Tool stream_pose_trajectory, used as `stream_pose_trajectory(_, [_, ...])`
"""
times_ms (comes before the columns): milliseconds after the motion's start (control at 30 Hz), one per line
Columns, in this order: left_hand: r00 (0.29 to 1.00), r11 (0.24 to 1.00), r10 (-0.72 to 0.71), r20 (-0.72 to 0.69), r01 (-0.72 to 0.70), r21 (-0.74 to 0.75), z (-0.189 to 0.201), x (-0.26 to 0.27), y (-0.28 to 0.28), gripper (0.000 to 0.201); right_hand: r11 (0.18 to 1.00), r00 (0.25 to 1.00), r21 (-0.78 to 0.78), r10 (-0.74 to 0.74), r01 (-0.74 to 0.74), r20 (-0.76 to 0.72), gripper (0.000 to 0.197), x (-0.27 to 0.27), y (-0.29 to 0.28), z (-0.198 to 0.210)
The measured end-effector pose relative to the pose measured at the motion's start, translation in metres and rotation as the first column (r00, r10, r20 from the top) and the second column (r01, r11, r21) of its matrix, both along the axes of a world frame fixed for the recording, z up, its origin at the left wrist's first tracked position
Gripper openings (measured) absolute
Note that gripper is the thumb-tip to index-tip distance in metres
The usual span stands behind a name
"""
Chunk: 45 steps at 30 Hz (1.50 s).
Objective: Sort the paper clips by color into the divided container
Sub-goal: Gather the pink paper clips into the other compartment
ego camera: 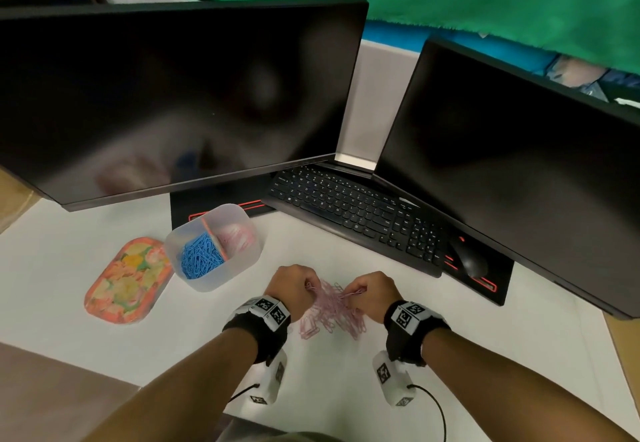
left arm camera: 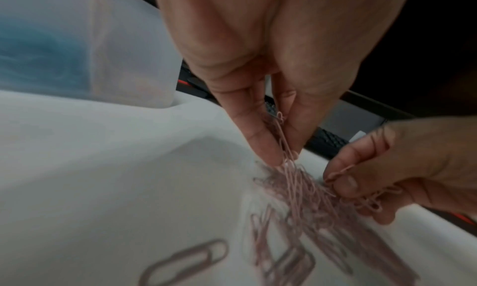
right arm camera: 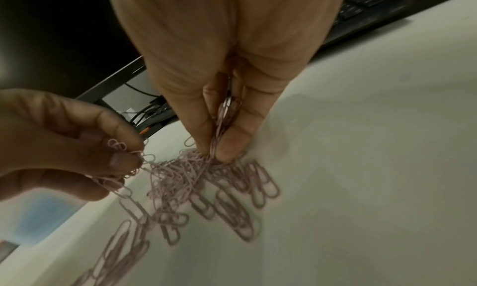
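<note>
A tangled heap of pink paper clips (ego camera: 330,313) (left arm camera: 304,204) (right arm camera: 196,180) lies on the white desk between my hands. My left hand (ego camera: 304,287) (left arm camera: 282,145) (right arm camera: 129,157) pinches a few pink clips at the heap's left edge. My right hand (ego camera: 353,298) (right arm camera: 219,145) (left arm camera: 335,180) pinches several pink clips at its right edge. The translucent divided container (ego camera: 242,261) (left arm camera: 123,65) stands to the upper left of the hands, with blue clips (ego camera: 201,258) in its near-left compartment and pink clips (ego camera: 233,235) in the far-right one.
A floral orange lid (ego camera: 126,280) lies left of the container. Behind stand two dark monitors (ego camera: 166,102), a black keyboard (ego camera: 353,213) and a black mouse (ego camera: 469,258) on a black mat. White desk surface (ego camera: 485,355) extends right of my hands.
</note>
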<state>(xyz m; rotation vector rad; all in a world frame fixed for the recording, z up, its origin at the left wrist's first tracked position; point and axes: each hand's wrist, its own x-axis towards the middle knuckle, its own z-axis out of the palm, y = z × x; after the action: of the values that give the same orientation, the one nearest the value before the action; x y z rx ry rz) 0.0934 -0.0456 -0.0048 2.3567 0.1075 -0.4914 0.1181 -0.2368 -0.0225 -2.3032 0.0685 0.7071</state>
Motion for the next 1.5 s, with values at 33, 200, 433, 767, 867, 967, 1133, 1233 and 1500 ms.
stream_pose_trajectory(33, [1.000,1.000,0.015,0.013,-0.014,-0.016,0.003,0.001,0.002,0.017,1.000,1.000,0.014,-0.012,0.012,-0.013,0.008,0.001,-0.001,0.001])
stream_pose_trajectory(200, [0.995,0.991,0.097,0.037,-0.093,-0.093,0.023,0.005,0.017,0.010,0.994,0.997,0.098,-0.052,0.058,-0.059,0.011,0.001,-0.006,0.008])
stream_pose_trajectory(433, [0.968,0.965,0.237,0.077,-0.226,-0.134,0.057,0.015,0.056,0.018,0.967,0.989,0.229,-0.085,0.111,-0.122,0.012,0.001,-0.011,0.036])
stream_pose_trajectory(767, [0.906,0.886,0.414,0.087,-0.423,0.190,0.084,0.050,0.112,0.005,0.932,0.988,0.342,-0.082,0.123,-0.133,0.011,0.010,0.016,0.067])
stream_pose_trajectory(867, [0.932,0.881,0.363,0.021,-0.350,0.318,0.077,0.053,0.111,0.013,0.934,0.992,0.346,-0.056,0.092,-0.111,0.013,0.014,0.033,0.076])
stream_pose_trajectory(967, [0.938,0.878,0.346,-0.020,-0.316,0.358,0.077,0.053,0.109,0.020,0.937,0.997,0.346,-0.016,0.042,-0.079,0.012,0.023,0.056,0.086])
stream_pose_trajectory(1133, [0.883,0.865,0.461,0.090,-0.470,0.177,0.080,0.044,0.124,0.016,0.936,0.996,0.340,0.088,-0.089,0.019,0.009,0.048,0.113,0.094])
stream_pose_trajectory(1233, [0.868,0.863,0.478,0.135,-0.492,0.111,0.085,0.029,0.131,0.013,0.946,0.983,0.271,0.154,-0.176,0.099,0.012,0.066,0.155,0.094])
stream_pose_trajectory(1500, [0.992,0.986,0.078,0.101,-0.092,0.141,0.058,-0.029,0.108,0.017,0.937,0.909,-0.035,0.345,-0.347,0.233,0.013,0.079,0.228,0.082])
